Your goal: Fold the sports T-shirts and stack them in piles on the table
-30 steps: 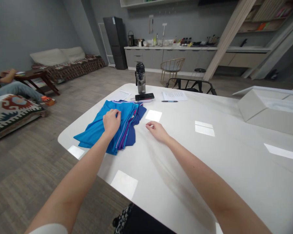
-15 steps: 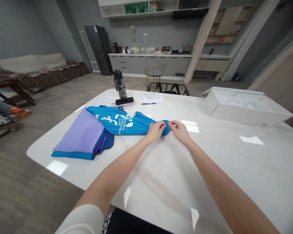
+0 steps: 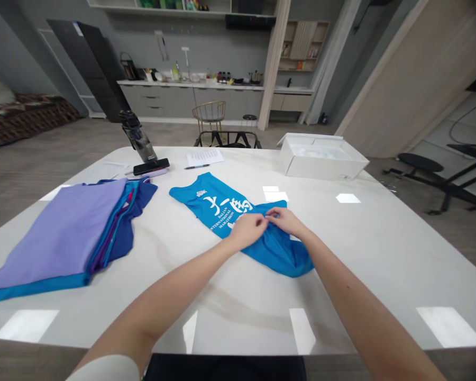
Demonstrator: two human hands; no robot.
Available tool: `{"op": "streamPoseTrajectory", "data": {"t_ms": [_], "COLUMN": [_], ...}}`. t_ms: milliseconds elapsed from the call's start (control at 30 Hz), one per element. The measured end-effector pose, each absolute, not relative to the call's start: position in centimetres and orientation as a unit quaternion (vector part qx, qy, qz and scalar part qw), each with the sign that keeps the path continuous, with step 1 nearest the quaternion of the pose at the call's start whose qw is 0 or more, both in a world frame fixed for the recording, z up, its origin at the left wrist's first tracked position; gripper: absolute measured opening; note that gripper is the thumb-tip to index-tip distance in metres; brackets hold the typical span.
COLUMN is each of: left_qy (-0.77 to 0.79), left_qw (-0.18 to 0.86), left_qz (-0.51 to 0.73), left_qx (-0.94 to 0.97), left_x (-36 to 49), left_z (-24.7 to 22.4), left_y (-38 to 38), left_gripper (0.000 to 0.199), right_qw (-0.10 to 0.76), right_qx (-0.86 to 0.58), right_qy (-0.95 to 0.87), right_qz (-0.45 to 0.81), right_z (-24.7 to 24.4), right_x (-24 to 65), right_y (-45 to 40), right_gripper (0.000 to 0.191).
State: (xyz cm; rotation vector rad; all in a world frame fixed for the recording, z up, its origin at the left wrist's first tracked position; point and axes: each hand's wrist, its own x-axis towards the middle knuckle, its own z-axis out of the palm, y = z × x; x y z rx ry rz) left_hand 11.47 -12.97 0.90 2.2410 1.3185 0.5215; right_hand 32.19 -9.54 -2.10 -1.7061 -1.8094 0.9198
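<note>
A blue garment with white lettering [image 3: 212,198] lies rumpled across the middle of the white table [image 3: 162,301]. My left hand [image 3: 249,229] is closed on the fabric just right of the lettering. Touching it fingertip to fingertip, my right hand [image 3: 284,220] pinches the same garment. The lower part of the cloth bunches beneath and to the right of both hands. To the left rests a stack of folded clothes [image 3: 67,227], light purple on top, with blue and dark layers showing at its edge.
Beyond the stack stand a dark bottle [image 3: 139,138] and a black phone [image 3: 151,166]. A pen [image 3: 197,166] lies by a printed sheet [image 3: 206,156]. An open white box [image 3: 321,161] sits at the back right. A chair [image 3: 210,114] stands beyond the table.
The blue garment has been pulled off the stack toward the right and now lies apart from it. Its lower part has spread out below my hands. The view has turned right.
</note>
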Motion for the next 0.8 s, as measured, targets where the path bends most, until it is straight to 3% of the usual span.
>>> {"op": "streamPoseTrajectory", "data": {"t_ms": [67,133,233,333,433,533,633,800], "left_qy": [0.596,0.667,0.707,0.666,0.601,0.528,0.457,0.434], "left_qw": [0.101,0.043,0.110,0.138,0.145,0.145,0.138,0.124], "left_qz": [0.190,0.152,0.080,0.067,0.069,0.068,0.069,0.146], "left_qx": [0.773,0.728,0.694,0.730,0.783,0.834,0.876,0.880], "left_x": [9.5,7.8,6.8,7.4,8.6,9.7,10.4,10.7], "left_z": [0.7,0.0,-1.6,-2.9,-3.5,-3.7,-3.5,-3.3], "left_y": [-10.9,-8.8,-6.5,-5.2,-4.2,-3.0,-1.6,-0.4], "left_gripper": [0.048,0.059,0.077,0.082,0.081,0.070,0.061,0.055], "right_qw": [0.212,0.183,0.142,0.113,0.089,0.068,0.094,0.182], "right_qx": [-0.611,-0.590,-0.566,-0.568,-0.571,-0.561,-0.562,-0.573], "right_qy": [-0.687,-0.724,-0.752,-0.706,-0.654,-0.652,-0.673,-0.740], "right_qz": [0.331,0.306,0.306,0.407,0.488,0.506,0.472,0.301], "right_z": [-2.1,-1.8,-1.0,-0.3,0.2,0.2,-0.3,-1.4], "right_x": [31.6,30.6,28.8,27.3,26.3,25.4,24.1,22.3], "right_y": [-10.2,-10.8,-11.9,-13.0,-14.0,-14.1,-13.6,-13.3], "right_gripper": [0.029,0.038,0.045,0.036,0.024,0.025,0.021,0.017]}}
